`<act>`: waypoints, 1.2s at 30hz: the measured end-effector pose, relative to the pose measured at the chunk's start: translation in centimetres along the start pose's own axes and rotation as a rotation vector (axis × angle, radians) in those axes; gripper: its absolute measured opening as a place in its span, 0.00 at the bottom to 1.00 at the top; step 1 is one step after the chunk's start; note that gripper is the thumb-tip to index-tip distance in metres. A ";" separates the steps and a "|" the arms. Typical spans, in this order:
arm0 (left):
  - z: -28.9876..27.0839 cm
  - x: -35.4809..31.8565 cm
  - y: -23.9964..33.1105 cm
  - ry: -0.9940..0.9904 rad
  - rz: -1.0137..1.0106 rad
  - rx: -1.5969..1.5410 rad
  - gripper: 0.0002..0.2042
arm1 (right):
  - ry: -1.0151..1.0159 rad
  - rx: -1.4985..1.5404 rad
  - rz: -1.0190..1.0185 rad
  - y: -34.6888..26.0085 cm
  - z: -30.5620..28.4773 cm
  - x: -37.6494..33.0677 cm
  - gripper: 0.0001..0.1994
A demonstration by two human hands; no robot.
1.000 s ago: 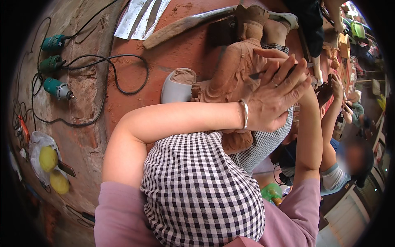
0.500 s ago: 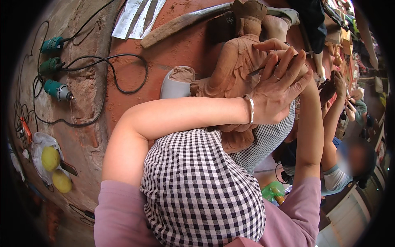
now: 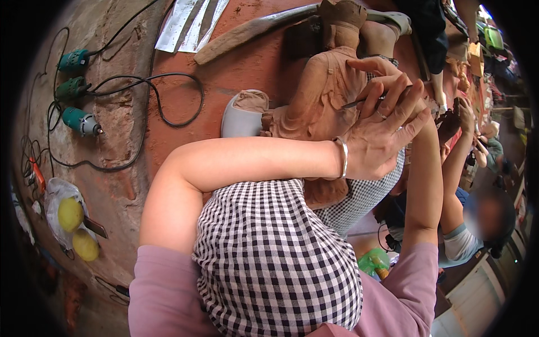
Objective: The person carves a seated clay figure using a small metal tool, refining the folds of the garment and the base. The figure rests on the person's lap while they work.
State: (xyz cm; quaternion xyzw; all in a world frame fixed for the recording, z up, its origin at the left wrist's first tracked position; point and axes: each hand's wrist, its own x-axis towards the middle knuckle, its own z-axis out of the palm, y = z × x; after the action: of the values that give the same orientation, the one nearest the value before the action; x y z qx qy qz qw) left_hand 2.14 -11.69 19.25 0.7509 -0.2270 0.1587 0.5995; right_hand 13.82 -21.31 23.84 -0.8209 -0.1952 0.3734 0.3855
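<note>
1. Carved reddish-brown figure, likely wood or clay (image 3: 323, 84): lies across the lap on the black-and-white checked cloth (image 3: 275, 241), head pointing away from the person, lower end partly hidden beneath the left forearm.
2. Right hand (image 3: 384, 68): fingers curled about a slim dark pointed tool (image 3: 351, 104), its tip at the figure's carved robe; whether it touches cannot be told. Much of this grip is covered.
3. Left hand (image 3: 373, 137): fingers long and fanned, laid over the right hand. Palm hidden; cannot tell whether it has hold of anything.
4. Handling, by judgement: figure looks solid, stiff, fairly weighty; matt, dusty skin, so little slip. Raised folds and thin edges probably chip. Best hold: broad torso or thick lower end, not the head or the carved edges.
5. Count, near: one figure, one slim tool, one silver-coloured metal bangle (image 3: 343, 158) on the left wrist.
6. Count, left side: three teal-green power tools with black cords (image 3: 78, 121); two round yellow fruit-like things (image 3: 70, 214) by one clear plastic bag (image 3: 53, 194).
7. Beyond the hands: one long bar with a brown wood-like end (image 3: 241, 38) on the red floor (image 3: 191, 101).
</note>
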 end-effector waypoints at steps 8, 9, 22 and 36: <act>-0.5 -0.2 -0.3 -0.030 0.020 0.021 0.45 | 0.042 -0.051 -0.051 -0.2 0.9 -0.7 0.18; -0.5 -0.2 -0.2 -0.011 0.020 0.011 0.45 | 0.051 -0.054 -0.044 -0.4 0.7 -0.9 0.18; -0.4 0.6 -0.6 0.087 0.044 -0.035 0.43 | 0.085 -0.046 -0.037 -0.4 0.2 -0.3 0.17; -1.4 1.4 -1.8 0.112 0.100 -0.023 0.43 | 0.099 -0.058 -0.055 -0.7 0.3 0.0 0.17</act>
State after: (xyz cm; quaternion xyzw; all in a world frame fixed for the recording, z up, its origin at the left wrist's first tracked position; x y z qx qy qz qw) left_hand 4.35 -10.19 18.77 0.7216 -0.2322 0.2277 0.6112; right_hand 13.59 -20.74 24.28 -0.8435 -0.2090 0.3160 0.3809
